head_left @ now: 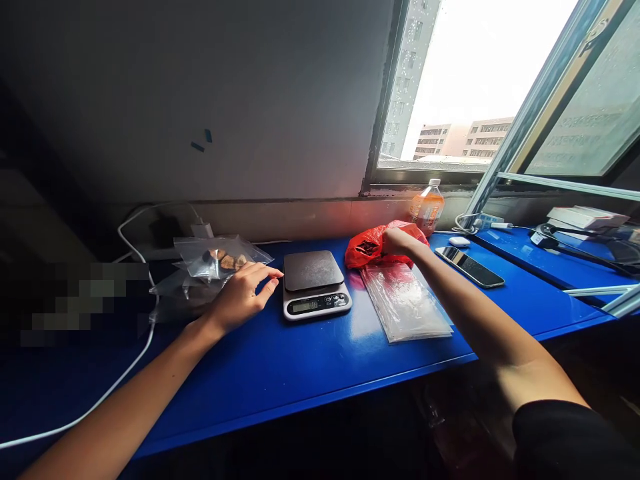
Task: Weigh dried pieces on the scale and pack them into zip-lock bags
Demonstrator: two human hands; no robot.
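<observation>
A white kitchen scale [317, 303] with a dark square platform and a small lit display sits on the blue table. Just left of it hovers my left hand [245, 290], thumb and index finger apart and nothing between them. Clear plastic bags [187, 252] lie beside that hand, the top one containing several brown pieces [227, 261]. My right hand [395, 240] reaches into a red plastic bag [361, 241], whose opening shows dark contents. Its fingers are hidden inside. Flat clear bags [407, 307] are stacked in front of the red bag, under my right forearm.
An orange drink bottle [428, 208] stands behind the red bag by the window. A phone [470, 267] and a small white case [459, 242] lie to the right. White boxes [585, 219] and a metal frame are farther right. A white cable [131, 363] runs along the left.
</observation>
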